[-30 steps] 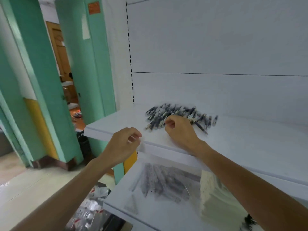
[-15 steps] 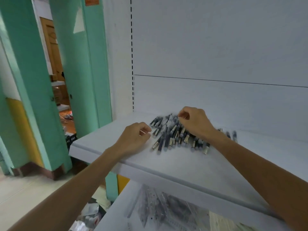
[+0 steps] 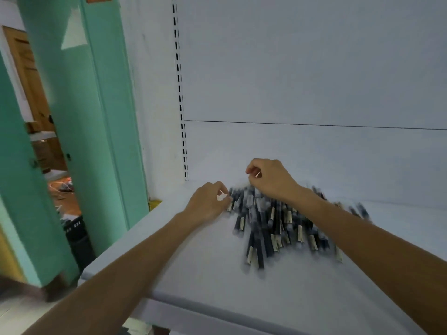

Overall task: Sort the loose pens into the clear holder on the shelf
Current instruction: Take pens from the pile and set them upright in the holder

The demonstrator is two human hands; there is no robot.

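Observation:
A heap of dark loose pens (image 3: pixel 278 226) with pale clips lies on the white shelf (image 3: pixel 198 267), blurred by motion. My left hand (image 3: pixel 208 201) rests at the heap's left edge. Its fingers are curled, and thumb and forefinger meet beside the nearest pen, but blur hides whether they pinch it. My right hand (image 3: pixel 271 180) hovers over the back of the heap with its fingers curled, and no pen shows in it. My right forearm crosses over the right part of the heap. The clear holder is not in view.
The shelf's white back panel (image 3: pixel 314 81) rises behind the heap, with a slotted upright (image 3: pixel 180 93) at its left. Left of the shelf stand green pillars (image 3: pixel 96 117) and a doorway with clutter on the floor (image 3: pixel 63 189). The shelf's front edge (image 3: pixel 169 298) is near me.
The view has closed in on the shelf. My left hand slid right to the heap's edge. My right hand moved from the heap's front to its back.

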